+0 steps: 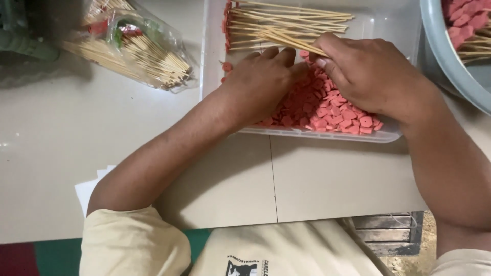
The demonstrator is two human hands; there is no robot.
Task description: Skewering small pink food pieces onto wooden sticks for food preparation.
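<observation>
Nearest us, the left hand (266,82) lies palm-down with fingers curled into the heap of pink slices (327,110) in the clear tray (327,137), while the right hand (368,71) pinches a wooden skewer (296,42) just above that pile. Beyond them, finished skewers (281,23) line the tray's far end. A bag of bare sticks (138,46) lies left, a grey basin (450,56) right.

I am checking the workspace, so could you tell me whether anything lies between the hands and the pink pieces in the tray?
Nothing visible does: the left hand rests directly on the pink pieces in the tray, and the right hand, holding a skewer, touches them too.
</observation>
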